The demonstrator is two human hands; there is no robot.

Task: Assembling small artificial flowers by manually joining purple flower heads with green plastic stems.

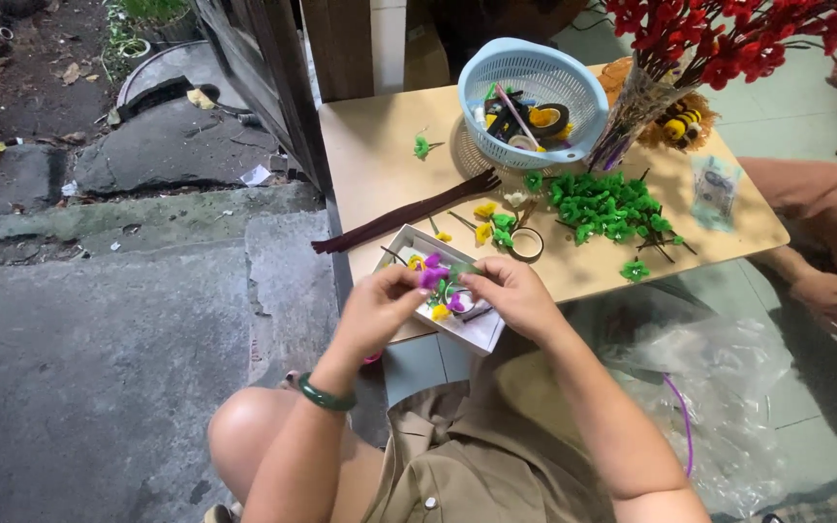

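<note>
1. Hands meet over the near edge of the low wooden bench; both belong to the person wearing the camera, who sits with knees bent beside it.
2. The left hand, with a green bangle on its wrist, has its fingertips pinched onto a small purple flower.
3. The right hand is closed narrowly on the green stem that runs from the same flower, so the piece is held between both hands, just above a shallow white box.
4. That box overhangs the bench's near edge and holds a few small yellow, purple and green pieces, partly hidden by the hands.
5. Just beyond the box lie yellow flowers, a small ring of tape and a bundle of dark brown stems laid at a slant.
6. A heap of green leaf pieces spreads over the middle of the bench.
7. A pale blue basket with spools and tools stands at the far side, beside a clear vase of red blossoms.
8. A crumpled clear plastic bag lies on the floor to the right, near the person's right arm.
</note>
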